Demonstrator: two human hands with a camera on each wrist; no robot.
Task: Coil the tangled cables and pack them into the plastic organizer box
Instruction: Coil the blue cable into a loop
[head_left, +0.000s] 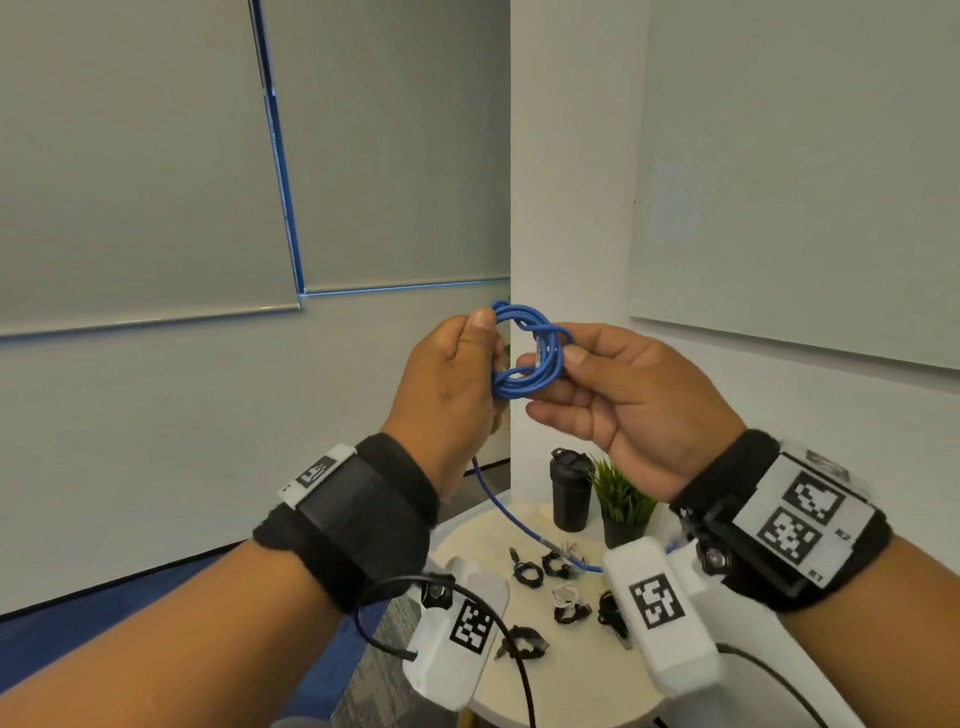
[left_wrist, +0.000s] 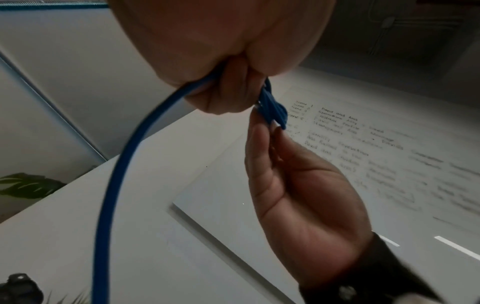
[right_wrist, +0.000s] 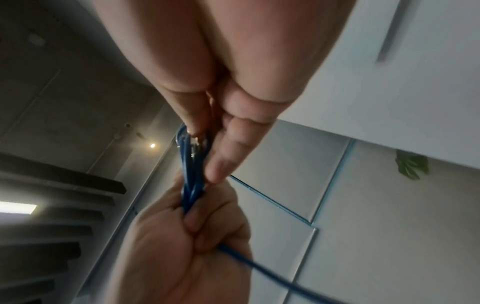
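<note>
A blue cable (head_left: 524, 353) is wound into a small coil held up in front of the wall. My left hand (head_left: 457, 374) grips the coil's left side in a fist, and the free tail (head_left: 514, 514) drops from it down to the table. My right hand (head_left: 613, 384) pinches the coil's right side between thumb and forefinger. In the left wrist view the blue cable (left_wrist: 122, 164) runs out of my left hand's curled fingers (left_wrist: 228, 90). In the right wrist view the blue coil (right_wrist: 191, 176) sits between both hands. The organizer box is not in view.
A round white table (head_left: 519, 691) below holds several small coiled black cables (head_left: 527, 571) and a white one (head_left: 566, 595). A black tumbler (head_left: 570, 491) and a potted green plant (head_left: 621, 506) stand at its back. A whiteboard (head_left: 800, 182) hangs at right.
</note>
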